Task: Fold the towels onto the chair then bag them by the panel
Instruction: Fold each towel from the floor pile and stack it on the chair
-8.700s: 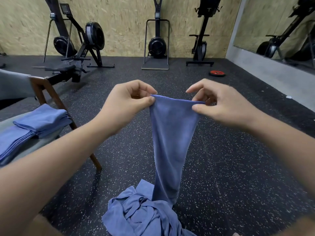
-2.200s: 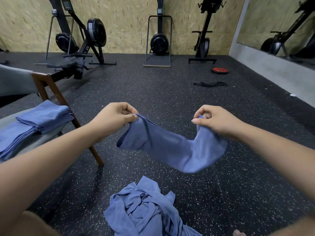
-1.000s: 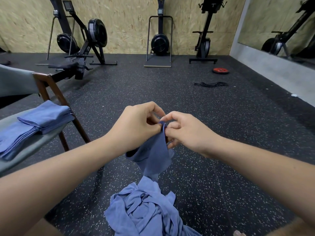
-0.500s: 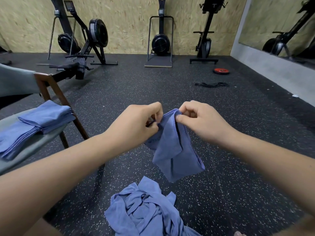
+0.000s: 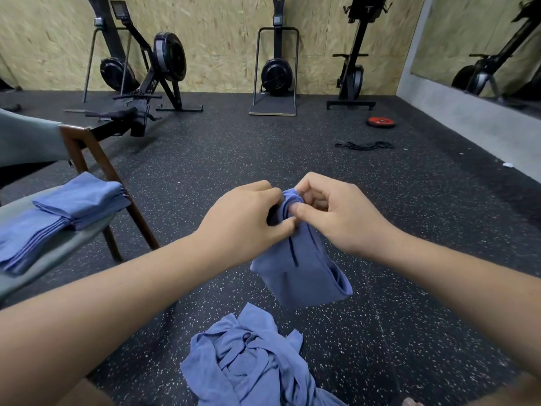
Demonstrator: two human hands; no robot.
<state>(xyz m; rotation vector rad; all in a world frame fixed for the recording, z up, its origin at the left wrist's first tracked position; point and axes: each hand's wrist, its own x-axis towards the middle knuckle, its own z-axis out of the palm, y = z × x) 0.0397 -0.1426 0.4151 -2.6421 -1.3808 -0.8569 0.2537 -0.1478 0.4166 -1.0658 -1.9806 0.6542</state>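
A blue towel [image 5: 301, 271] hangs folded in the air in front of me. My left hand [image 5: 246, 221] and my right hand [image 5: 333, 212] both pinch its top edge, close together. Below them a crumpled heap of blue towels [image 5: 251, 361] lies on the dark speckled floor. At the left, folded blue towels [image 5: 79, 200] are stacked on the grey seat of a wooden-legged chair [image 5: 87, 148]. No bag shows in view.
Rowing machines [image 5: 146, 68] and other gym machines [image 5: 276, 71] stand along the chipboard wall at the back. A red weight plate [image 5: 380, 122] and a black band [image 5: 366, 145] lie on the floor at the right. A mirror wall [image 5: 483, 54] runs along the right side.
My hands brought the towel's ends together, folding it shorter. Since half a second ago they have closed up at the top edge and the towel hangs more compact.
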